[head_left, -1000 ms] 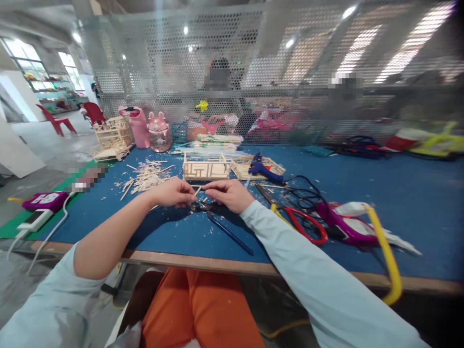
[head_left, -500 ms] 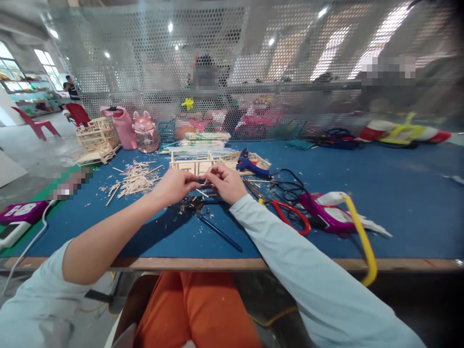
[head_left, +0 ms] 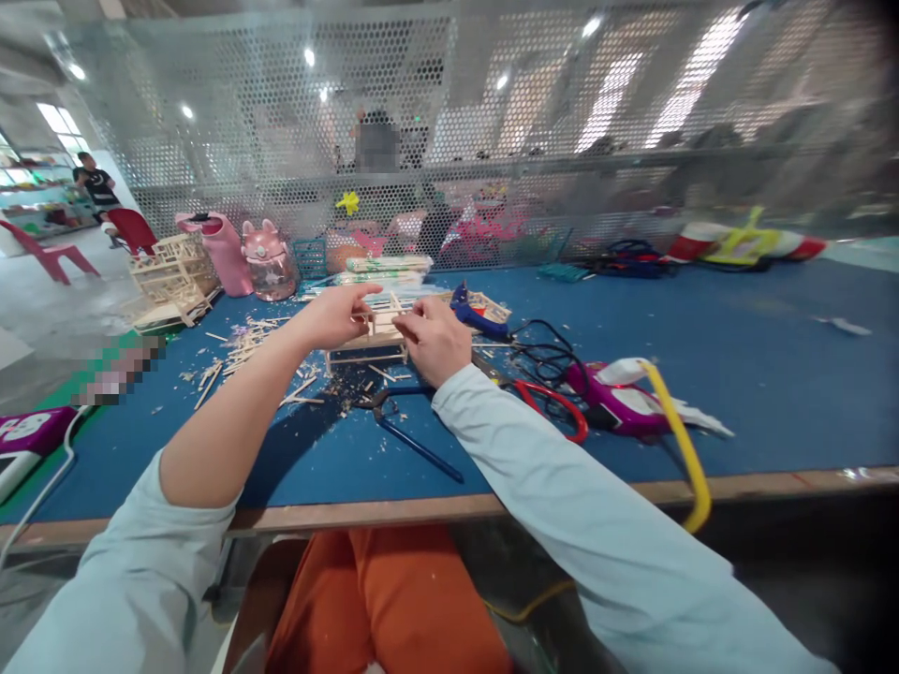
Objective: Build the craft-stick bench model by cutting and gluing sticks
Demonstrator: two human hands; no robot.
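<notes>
A small frame model of thin wooden sticks [head_left: 372, 356] stands on the blue tabletop between my hands. My left hand [head_left: 333, 316] grips its left end, with the index finger reaching out over the top. At the right end, my right hand [head_left: 441, 342] pinches the frame with thumb and fingers; the exact contact is partly hidden. Just in front lie blue-handled pliers [head_left: 420, 449] with their handles spread, among small wood scraps. A blue glue gun [head_left: 481, 314] rests behind my right hand, beside another stick piece [head_left: 498, 307].
Loose sticks [head_left: 245, 351] are heaped at left. Red-handled scissors [head_left: 552, 412], a black cord [head_left: 540, 351] and a purple tool with a yellow strap [head_left: 632, 402] lie at right. A pink bottle [head_left: 226, 255], a clear jar [head_left: 269, 267] and a larger stick model [head_left: 175, 276] stand back left.
My hands have parted from a close pinch in front of the model and now hold its two ends. The model sits nearer to me. The view has turned slightly right.
</notes>
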